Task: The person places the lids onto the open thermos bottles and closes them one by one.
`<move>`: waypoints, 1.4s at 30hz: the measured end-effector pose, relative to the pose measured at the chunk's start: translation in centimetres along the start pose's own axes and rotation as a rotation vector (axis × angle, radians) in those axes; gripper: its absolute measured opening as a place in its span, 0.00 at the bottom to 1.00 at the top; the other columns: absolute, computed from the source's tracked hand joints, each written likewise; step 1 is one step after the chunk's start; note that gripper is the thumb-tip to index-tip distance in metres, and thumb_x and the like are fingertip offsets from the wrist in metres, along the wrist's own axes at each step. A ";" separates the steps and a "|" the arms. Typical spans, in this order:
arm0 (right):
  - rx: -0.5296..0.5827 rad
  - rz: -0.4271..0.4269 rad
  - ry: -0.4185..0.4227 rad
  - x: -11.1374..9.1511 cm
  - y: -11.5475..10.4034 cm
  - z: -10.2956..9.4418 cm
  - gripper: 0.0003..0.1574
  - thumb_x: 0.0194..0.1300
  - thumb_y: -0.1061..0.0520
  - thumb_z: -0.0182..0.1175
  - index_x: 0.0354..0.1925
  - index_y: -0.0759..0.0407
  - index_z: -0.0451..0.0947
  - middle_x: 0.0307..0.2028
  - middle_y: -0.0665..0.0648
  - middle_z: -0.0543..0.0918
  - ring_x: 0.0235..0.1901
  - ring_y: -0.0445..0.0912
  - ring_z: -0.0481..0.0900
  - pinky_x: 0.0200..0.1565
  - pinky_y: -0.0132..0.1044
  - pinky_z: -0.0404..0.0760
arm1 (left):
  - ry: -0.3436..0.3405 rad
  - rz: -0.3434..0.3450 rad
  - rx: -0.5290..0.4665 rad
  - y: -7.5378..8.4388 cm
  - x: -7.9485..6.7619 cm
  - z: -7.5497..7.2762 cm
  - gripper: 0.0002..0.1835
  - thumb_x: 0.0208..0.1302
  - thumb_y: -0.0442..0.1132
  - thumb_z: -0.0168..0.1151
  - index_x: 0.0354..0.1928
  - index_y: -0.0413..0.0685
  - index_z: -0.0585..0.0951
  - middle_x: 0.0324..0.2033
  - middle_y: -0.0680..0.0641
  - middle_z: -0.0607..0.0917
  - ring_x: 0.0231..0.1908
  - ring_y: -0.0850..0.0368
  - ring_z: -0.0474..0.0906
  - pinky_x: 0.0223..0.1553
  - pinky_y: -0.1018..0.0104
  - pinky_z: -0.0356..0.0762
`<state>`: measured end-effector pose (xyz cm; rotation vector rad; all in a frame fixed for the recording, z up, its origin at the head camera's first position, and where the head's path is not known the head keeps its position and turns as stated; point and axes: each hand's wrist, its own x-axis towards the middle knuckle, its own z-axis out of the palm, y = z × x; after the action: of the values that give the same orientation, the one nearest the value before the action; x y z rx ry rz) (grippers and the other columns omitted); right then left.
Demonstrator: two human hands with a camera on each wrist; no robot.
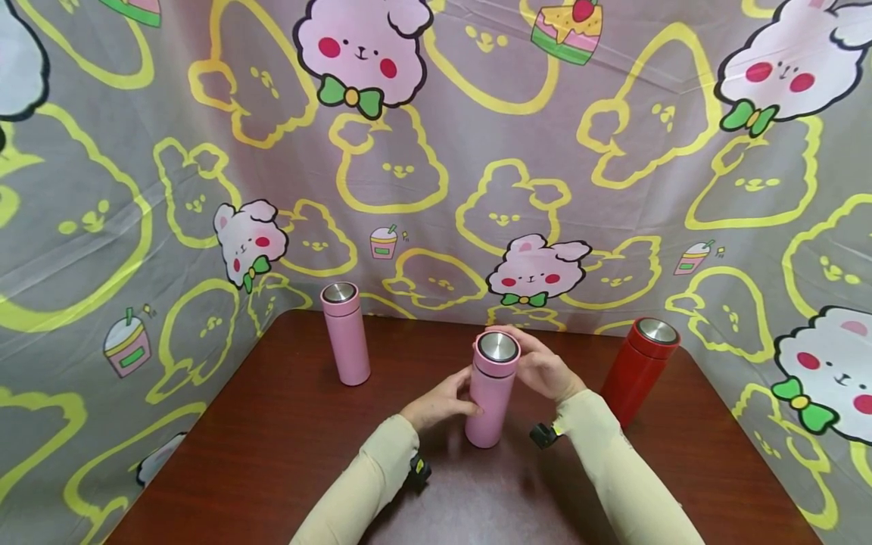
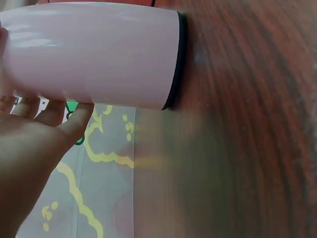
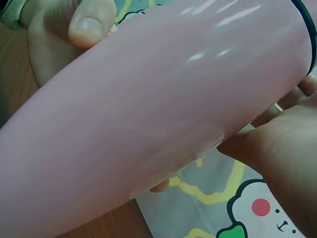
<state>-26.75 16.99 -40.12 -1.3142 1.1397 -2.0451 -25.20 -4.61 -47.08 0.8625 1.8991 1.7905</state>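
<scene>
A pink thermos flask (image 1: 489, 401) with a steel-topped cap stands between both hands, its base close to the table. My left hand (image 1: 439, 401) grips the middle of its body from the left, thumb across the front. Up at the cap, the right hand (image 1: 545, 371) holds from the right, its fingers reaching round behind. In the left wrist view, the flask's dark base ring (image 2: 178, 62) shows, with the left hand's (image 2: 34, 144) fingers along the body. The right wrist view shows the right hand (image 3: 285, 134) near the dark ring under the cap; its fingertips are hidden behind the flask.
Another pink flask (image 1: 347, 341) stands at the back left of the brown table (image 1: 272, 454). A red flask (image 1: 636, 371) is on the right, partly behind the right forearm. A patterned cloth (image 1: 436, 189) hangs behind and along both sides.
</scene>
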 end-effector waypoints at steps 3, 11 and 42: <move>-0.069 0.025 0.080 -0.3 0.0 0.0 0.40 0.54 0.74 0.32 0.67 0.65 0.58 0.60 0.59 0.71 0.58 0.51 0.69 0.60 0.44 0.66 | 0.002 -0.002 -0.003 0.0 0.0 0.1 0.41 0.52 0.30 0.63 0.69 0.48 0.59 0.58 0.46 0.72 0.55 0.56 0.70 0.55 0.61 0.69; -0.209 0.047 0.175 -0.6 -0.1 0.3 0.32 0.59 0.70 0.46 0.63 0.61 0.62 0.56 0.58 0.73 0.55 0.50 0.72 0.55 0.44 0.72 | 0.042 -0.009 0.008 0.3 -0.1 0.3 0.39 0.52 0.26 0.63 0.67 0.48 0.62 0.55 0.46 0.75 0.52 0.56 0.72 0.53 0.62 0.71; -0.555 0.112 0.416 -0.9 -0.6 2.3 0.38 0.56 0.63 0.63 0.63 0.67 0.60 0.53 0.56 0.75 0.50 0.48 0.74 0.50 0.40 0.75 | 0.063 0.012 0.034 3.2 -1.4 1.1 0.39 0.54 0.26 0.65 0.67 0.43 0.61 0.58 0.44 0.73 0.56 0.57 0.71 0.56 0.63 0.69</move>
<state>-24.24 17.10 -39.65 -1.0280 2.0296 -2.0497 -22.86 -4.73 -44.28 0.8401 1.9726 1.8178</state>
